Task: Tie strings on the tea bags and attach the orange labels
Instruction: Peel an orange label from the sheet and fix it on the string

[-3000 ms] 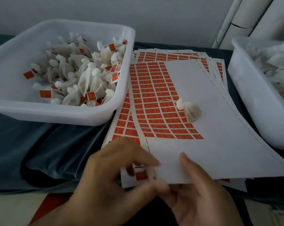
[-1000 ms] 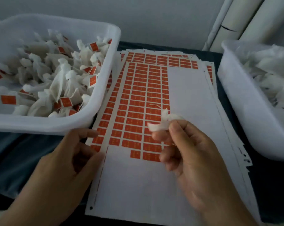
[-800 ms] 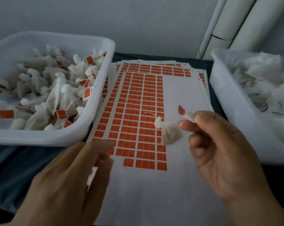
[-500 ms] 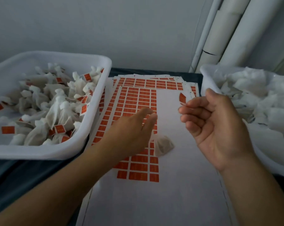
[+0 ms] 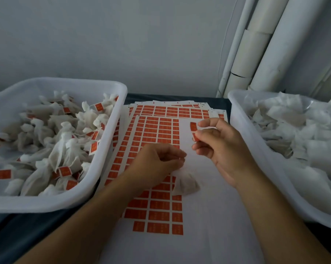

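Dark counter (image 5: 14,225), grey wall behind. Label sheets (image 5: 208,225) lie at centre between two white bins: left bin (image 5: 46,202) holds tied, labelled tea bags, right bin (image 5: 259,155) loose white bags. Right hand (image 5: 223,149) raised over the sheets, fingers curled, pinching one orange label (image 5: 193,126). Left hand (image 5: 157,161) rests on the sheets, fingertips pinched together, seemingly on a thin string. One tea bag (image 5: 185,183) lies on the sheets just below that hand.

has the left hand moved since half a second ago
Yes. The left hand has drawn back toward the person along the label sheet, down to the tea bag.
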